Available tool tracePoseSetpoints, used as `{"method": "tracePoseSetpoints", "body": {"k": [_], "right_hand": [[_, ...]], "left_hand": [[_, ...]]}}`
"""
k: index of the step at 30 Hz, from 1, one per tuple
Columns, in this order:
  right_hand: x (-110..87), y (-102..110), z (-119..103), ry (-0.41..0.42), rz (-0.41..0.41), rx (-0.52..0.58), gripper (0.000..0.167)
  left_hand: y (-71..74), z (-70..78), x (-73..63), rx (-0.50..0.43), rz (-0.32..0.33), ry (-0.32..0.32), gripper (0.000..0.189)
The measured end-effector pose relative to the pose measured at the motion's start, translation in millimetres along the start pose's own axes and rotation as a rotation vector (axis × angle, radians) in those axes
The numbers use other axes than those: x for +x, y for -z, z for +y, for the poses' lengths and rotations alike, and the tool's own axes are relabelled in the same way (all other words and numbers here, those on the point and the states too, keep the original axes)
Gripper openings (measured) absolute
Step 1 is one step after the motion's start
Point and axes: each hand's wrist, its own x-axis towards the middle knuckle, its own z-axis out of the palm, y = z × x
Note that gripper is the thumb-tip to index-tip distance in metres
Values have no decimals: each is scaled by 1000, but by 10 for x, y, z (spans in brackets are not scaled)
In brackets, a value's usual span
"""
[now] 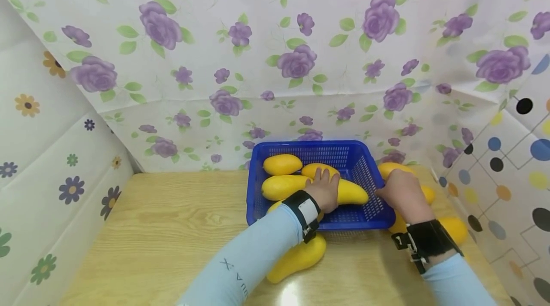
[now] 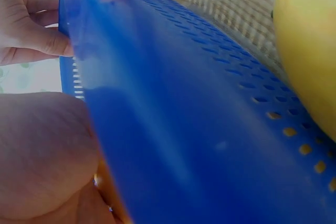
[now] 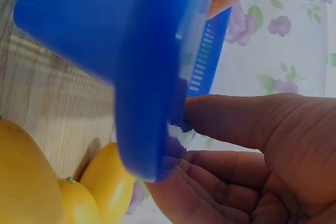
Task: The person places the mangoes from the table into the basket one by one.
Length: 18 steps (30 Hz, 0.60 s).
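Observation:
A blue plastic basket (image 1: 279, 144) with slotted walls stands against the back wall, holding several yellow squashes (image 1: 282, 164). Inside it, my left hand (image 1: 323, 190) holds a long yellow squash (image 1: 353, 192), fingers laid over its top; its left end is hidden under the hand. My right hand (image 1: 403, 192) grips the basket's right rim. In the right wrist view, the thumb lies on one side of the rim (image 3: 149, 103) and the fingers on the other. The left wrist view is mostly filled by the basket's blue wall (image 2: 173, 119).
Just in front of the basket, partly under my left forearm, lies a yellow squash (image 1: 301, 258). More yellow squashes (image 1: 454, 229) lie to its right, around my right wrist. Light wooden tabletop (image 1: 172, 229) extends to the left. Flower-patterned sheeting (image 1: 258, 58) covers the walls.

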Motion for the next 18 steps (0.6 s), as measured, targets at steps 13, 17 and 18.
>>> {"method": "tracePoseSetpoints", "body": {"k": [13,17,18], "right_hand": [[1,-17,-12,-10,-16,20,26],[-7,-12,-9,-5,-10,17,26],[-13,-5,-12,-1,-6,16,26]], "left_hand": [[43,-184,-26,-89,-64,-25,79],[219,-465,-86,-162,53,-58,74],[273,-563,-114,-179,103,-59,71]]}}
